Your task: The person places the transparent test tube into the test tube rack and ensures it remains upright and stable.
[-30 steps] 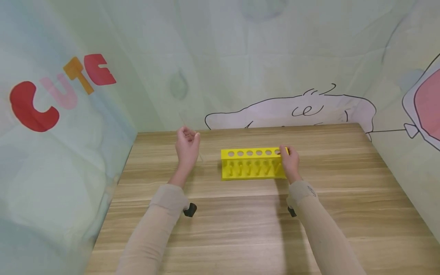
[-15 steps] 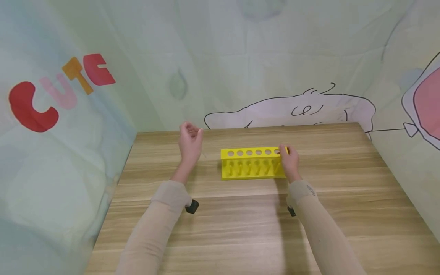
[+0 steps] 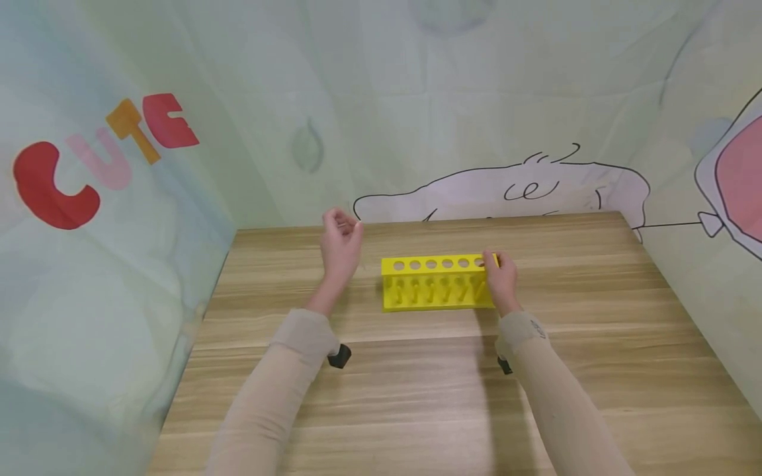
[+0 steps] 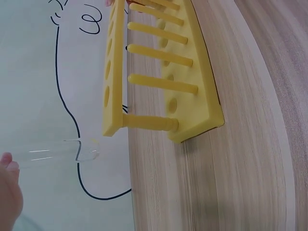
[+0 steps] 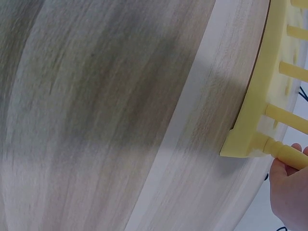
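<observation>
A yellow test tube rack (image 3: 440, 266) with a row of round holes and upright pegs stands on the wooden table. My right hand (image 3: 502, 277) grips its right end, fingers around the end post, as the right wrist view shows the hand (image 5: 291, 192) at that post. To the left of the rack, my left hand (image 3: 342, 244) is raised over the table. It pinches a clear glass test tube (image 4: 86, 150), whose rounded end points toward the rack's near end in the left wrist view. The tube barely shows in the head view. No tubes sit in the rack.
The wood-grain table (image 3: 428, 396) runs back to a printed cloth backdrop (image 3: 381, 119) with a cartoon drawing along the table's far edge. Another cloth wall with coloured letters (image 3: 59, 188) rises at the left. Black wrist cameras (image 3: 340, 356) sit under the sleeves.
My left hand has moved right and slightly up, closer to the rack, still pinching the test tube. My right hand and the rack have stayed in place.
</observation>
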`<state>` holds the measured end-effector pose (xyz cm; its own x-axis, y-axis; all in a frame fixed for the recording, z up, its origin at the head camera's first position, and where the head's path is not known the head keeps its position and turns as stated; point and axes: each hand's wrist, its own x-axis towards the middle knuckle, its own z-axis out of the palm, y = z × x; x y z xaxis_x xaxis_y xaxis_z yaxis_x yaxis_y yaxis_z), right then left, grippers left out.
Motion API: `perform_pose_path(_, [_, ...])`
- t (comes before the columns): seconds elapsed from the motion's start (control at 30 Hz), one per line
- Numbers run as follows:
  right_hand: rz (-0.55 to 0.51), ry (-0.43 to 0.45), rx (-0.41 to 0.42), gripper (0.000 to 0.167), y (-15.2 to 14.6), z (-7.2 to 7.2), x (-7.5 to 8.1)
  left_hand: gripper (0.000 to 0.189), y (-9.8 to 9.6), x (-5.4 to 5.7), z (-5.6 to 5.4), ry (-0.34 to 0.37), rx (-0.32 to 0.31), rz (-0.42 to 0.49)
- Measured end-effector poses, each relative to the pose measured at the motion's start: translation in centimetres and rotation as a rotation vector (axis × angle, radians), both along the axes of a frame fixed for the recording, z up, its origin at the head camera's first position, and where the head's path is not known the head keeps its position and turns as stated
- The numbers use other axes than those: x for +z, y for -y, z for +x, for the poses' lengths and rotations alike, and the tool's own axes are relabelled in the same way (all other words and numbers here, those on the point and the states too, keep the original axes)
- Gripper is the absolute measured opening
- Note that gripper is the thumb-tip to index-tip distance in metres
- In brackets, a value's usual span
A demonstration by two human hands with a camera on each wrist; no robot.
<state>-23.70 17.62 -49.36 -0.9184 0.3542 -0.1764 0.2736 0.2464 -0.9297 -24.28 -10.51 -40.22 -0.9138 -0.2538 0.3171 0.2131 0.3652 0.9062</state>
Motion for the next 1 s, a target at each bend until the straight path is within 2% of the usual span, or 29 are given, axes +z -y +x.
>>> perform_pose_path(0.33, [0.014,-0.033,0.003,0.037,-0.1,-0.1,-0.3,0.029,-1.0,0.2,0.1,0.012,-0.030,-0.017])
perform_pose_path(0.7, [0.009,-0.013,0.023,0.042,0.0,0.3,0.2,0.029,-2.1,-0.1,0.2,-0.032,-0.073,-0.053])
perform_pose_path(1.0, [0.022,-0.007,0.013,0.038,0.0,0.2,0.2,0.027,-3.0,-0.1,0.2,-0.013,-0.086,-0.053])
